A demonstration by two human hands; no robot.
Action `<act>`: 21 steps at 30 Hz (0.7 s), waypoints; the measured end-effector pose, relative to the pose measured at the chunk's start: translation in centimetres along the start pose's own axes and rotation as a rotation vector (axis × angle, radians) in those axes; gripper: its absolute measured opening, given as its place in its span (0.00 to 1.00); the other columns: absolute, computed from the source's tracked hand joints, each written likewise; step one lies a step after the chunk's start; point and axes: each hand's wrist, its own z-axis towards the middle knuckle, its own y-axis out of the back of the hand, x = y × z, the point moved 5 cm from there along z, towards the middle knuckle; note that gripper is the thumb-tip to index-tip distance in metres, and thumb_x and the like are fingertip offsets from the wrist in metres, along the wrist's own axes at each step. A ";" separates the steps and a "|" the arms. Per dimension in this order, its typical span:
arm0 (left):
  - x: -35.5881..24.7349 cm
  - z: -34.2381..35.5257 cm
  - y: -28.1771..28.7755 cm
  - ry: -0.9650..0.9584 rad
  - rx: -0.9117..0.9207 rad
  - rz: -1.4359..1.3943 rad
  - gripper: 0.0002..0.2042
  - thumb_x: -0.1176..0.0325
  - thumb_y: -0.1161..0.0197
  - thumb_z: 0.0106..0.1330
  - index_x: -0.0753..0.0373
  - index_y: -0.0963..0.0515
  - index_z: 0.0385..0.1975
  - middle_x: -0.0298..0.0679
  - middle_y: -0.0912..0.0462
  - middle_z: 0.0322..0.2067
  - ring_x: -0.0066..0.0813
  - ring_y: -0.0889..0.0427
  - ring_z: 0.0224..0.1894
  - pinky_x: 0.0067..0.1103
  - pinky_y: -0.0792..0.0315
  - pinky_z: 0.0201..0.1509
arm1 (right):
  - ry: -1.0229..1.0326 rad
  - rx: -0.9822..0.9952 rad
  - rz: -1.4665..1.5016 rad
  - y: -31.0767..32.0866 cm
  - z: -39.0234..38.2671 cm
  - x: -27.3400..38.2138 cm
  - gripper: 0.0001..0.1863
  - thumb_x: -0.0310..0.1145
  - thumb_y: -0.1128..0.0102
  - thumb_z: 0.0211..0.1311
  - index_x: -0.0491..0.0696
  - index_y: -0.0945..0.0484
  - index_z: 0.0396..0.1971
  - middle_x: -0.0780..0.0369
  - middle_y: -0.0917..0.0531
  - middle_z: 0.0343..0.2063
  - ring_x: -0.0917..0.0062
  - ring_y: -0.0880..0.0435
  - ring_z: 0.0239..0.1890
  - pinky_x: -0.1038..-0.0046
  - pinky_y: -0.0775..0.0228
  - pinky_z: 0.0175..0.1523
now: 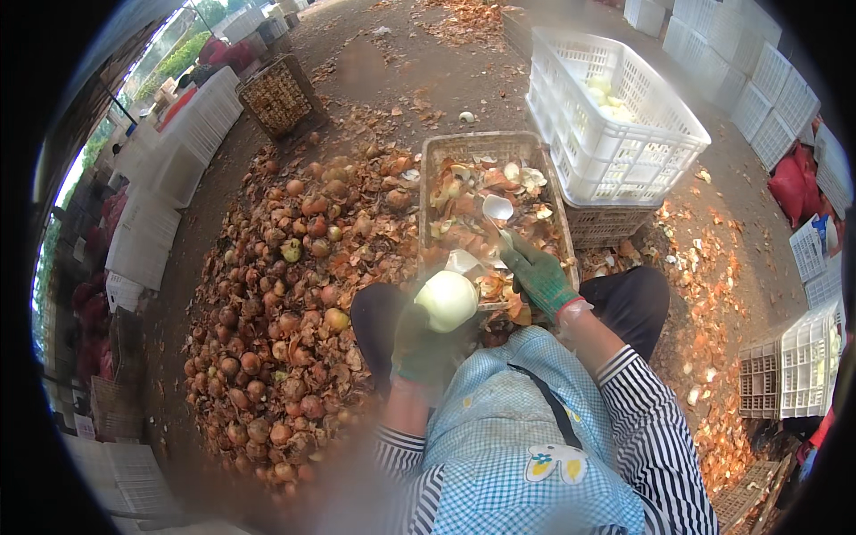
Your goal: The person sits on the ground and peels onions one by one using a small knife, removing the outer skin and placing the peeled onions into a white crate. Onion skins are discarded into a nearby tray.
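Note:
A peeled white onion (446, 301) is held in my left hand (415, 339), which wears a green glove and is blurred at the lower part. My right hand (539, 278), also gloved, is closed round a slim tool (503, 239), apparently a small knife, just right of and above the onion. Both hands are over the near end of a worn plastic crate (429, 187) of onion skins and pale peel pieces. A white cut piece (497, 207) lies in it beyond the tool. My legs and checked apron are below.
A heap of unpeeled onions (259, 357) covers the ground to the left. A white crate (624, 160) with peeled onions stands on a brown crate (606, 227) at right. A dark crate (276, 98) sits behind the heap. Stacked white crates (776, 107) and red sacks (794, 187) line the sides.

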 end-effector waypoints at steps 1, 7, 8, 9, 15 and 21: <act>0.1 0.2 -0.2 -0.005 0.006 0.015 0.41 0.49 0.26 0.53 0.63 0.35 0.65 0.47 0.28 0.60 0.47 0.27 0.61 0.43 0.31 0.67 | -0.081 0.005 -0.122 0.6 0.7 0.0 0.40 0.55 0.47 0.69 0.50 0.47 0.73 0.60 0.18 0.27 0.77 0.20 0.24 0.72 0.26 0.33; -0.4 1.6 -2.4 -0.017 0.100 -0.033 0.41 0.58 0.32 0.55 0.60 0.40 0.69 0.47 0.30 0.61 0.48 0.27 0.62 0.43 0.31 0.67 | 0.286 0.120 0.307 -2.7 -6.4 2.1 0.42 0.55 0.46 0.70 0.46 0.49 0.73 0.65 0.21 0.20 0.86 0.23 0.21 0.80 0.30 0.26; -0.2 1.8 -3.6 0.004 0.150 -0.037 0.40 0.58 0.31 0.55 0.60 0.40 0.69 0.47 0.30 0.61 0.47 0.27 0.62 0.42 0.30 0.66 | 0.401 0.094 0.279 -3.3 -7.1 2.6 0.41 0.54 0.47 0.71 0.46 0.49 0.73 0.65 0.20 0.22 0.86 0.23 0.21 0.80 0.30 0.27; 0.7 2.6 -3.9 -0.016 0.154 0.049 0.40 0.57 0.31 0.56 0.61 0.39 0.69 0.47 0.30 0.61 0.47 0.27 0.62 0.41 0.29 0.66 | 0.477 0.017 0.241 -3.4 -7.6 2.3 0.40 0.53 0.48 0.72 0.46 0.48 0.73 0.64 0.20 0.23 0.86 0.22 0.22 0.80 0.30 0.28; 1.0 4.5 -3.0 0.094 0.164 0.447 0.49 0.44 0.24 0.51 0.69 0.39 0.67 0.44 0.28 0.60 0.37 0.25 0.60 0.30 0.26 0.62 | 0.298 -0.114 0.196 -2.3 -7.1 0.9 0.38 0.55 0.51 0.72 0.42 0.40 0.69 0.59 0.18 0.26 0.76 0.18 0.25 0.74 0.26 0.32; 0.9 2.4 -3.8 0.165 0.074 0.209 0.45 0.51 0.24 0.53 0.70 0.39 0.65 0.47 0.25 0.55 0.39 0.21 0.55 0.32 0.23 0.59 | 0.429 -0.036 -0.028 -3.9 -8.9 2.1 0.40 0.55 0.47 0.70 0.41 0.43 0.70 0.56 0.16 0.31 0.67 0.15 0.32 0.72 0.24 0.39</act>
